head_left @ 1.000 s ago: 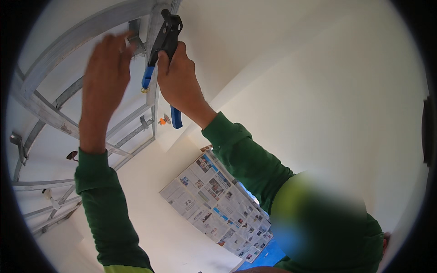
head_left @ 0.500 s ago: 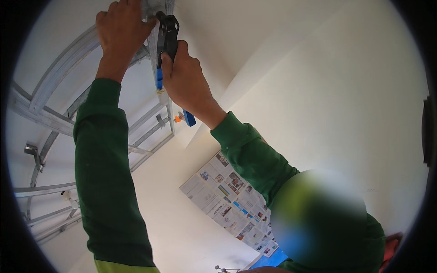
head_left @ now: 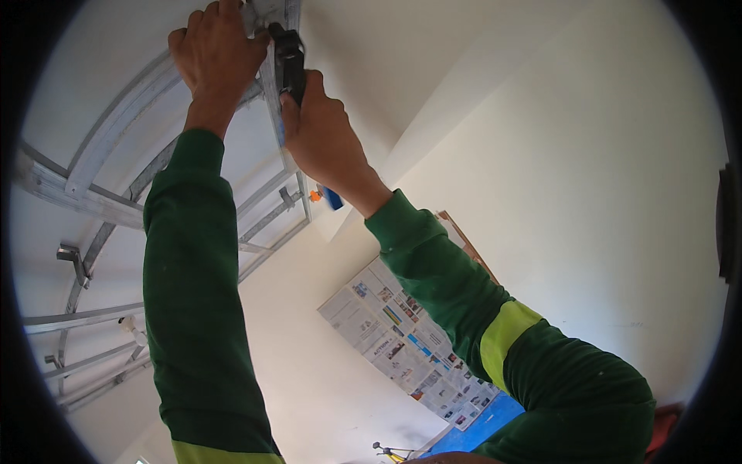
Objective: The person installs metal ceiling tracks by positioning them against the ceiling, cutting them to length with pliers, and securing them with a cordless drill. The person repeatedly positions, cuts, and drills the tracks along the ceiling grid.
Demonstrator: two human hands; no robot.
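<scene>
Overhead at the upper left, my left hand [head_left: 218, 50] is closed on a grey metal channel of the ceiling frame [head_left: 124, 116]; its fingertips are partly cut off by the top edge. Just right of it, my right hand [head_left: 328, 139] grips a plier-like hand tool [head_left: 290, 66] with a black head. The tool's head points up, against or very near the metal joint beside my left thumb. A blue handle end [head_left: 333, 199] shows below my right wrist, while the rest of the handles is hidden by the hand.
Metal bars with brackets [head_left: 73, 263] spread across the left. A small orange piece [head_left: 315, 196] shows near the blue handle. Newspaper sheets [head_left: 386, 332] hang on the far wall above a blue surface [head_left: 487, 425]. A dark object [head_left: 725, 224] is at the right rim.
The view has shifted, so the frame and newspaper sit farther right. The blue handle seen left of my right hand is now hidden. Both hands keep their grips.
</scene>
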